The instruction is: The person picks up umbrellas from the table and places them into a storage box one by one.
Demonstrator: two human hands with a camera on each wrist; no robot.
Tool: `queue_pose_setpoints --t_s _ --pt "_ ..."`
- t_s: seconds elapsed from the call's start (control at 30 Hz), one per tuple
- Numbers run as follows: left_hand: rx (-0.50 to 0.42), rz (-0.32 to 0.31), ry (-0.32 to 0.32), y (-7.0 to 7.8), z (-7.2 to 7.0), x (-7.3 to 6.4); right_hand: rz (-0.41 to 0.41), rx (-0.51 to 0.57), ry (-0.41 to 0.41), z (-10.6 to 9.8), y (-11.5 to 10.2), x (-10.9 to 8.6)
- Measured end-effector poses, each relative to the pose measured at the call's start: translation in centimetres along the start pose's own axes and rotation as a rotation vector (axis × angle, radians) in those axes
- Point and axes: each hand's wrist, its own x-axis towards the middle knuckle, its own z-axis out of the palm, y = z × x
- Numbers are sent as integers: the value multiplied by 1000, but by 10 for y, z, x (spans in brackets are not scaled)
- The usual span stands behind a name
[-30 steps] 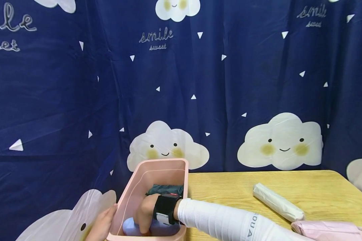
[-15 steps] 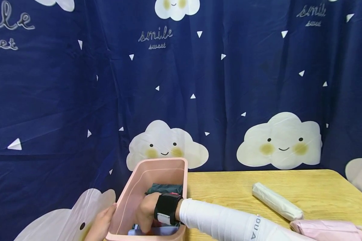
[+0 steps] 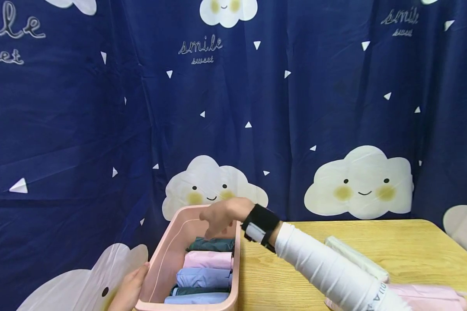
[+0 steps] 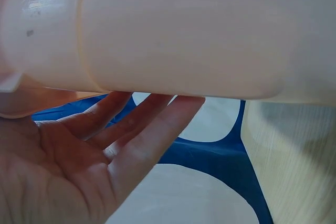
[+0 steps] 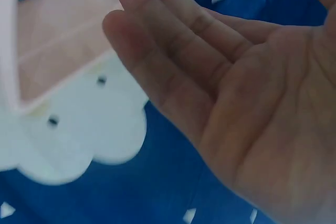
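My left hand (image 3: 130, 285) is at the outer left side of a pink plastic bin (image 3: 161, 259). In the left wrist view its fingers (image 4: 157, 129) reach out fairly straight to the bin's wall; the thumb is hidden. My right hand (image 3: 223, 216) is over the bin's far right rim, fingers loosely extended and nothing in them. Several rolled, folded umbrellas lie crosswise in the bin: a dark green one (image 3: 212, 244) farthest back, a pink one (image 3: 208, 260), a blue one (image 3: 203, 277), a narrow dark one (image 3: 200, 291) and a light blue one (image 3: 198, 298) nearest.
On the wooden table (image 3: 280, 268) to the right lie a long white rolled umbrella (image 3: 356, 259) and a pink one (image 3: 428, 298) with a strap, both partly behind my right sleeve. A blue curtain (image 3: 233, 108) with clouds hangs behind.
My right hand has risen out of the bin, up and to the right, with nothing in it. The row of umbrellas inside now shows. The left hand has stayed at the bin's side.
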Motion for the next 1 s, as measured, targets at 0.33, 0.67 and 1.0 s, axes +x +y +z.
queue_pose_setpoints --t_s 0.33,0.67,1.0 --pt "95 15 3 1 -4 -1 228 181 37 4 124 -73" --pt "70 10 10 0 -7 -2 430 305 46 84 241 -134" --pt "88 5 16 -6 -5 0 508 343 94 156 290 -153"
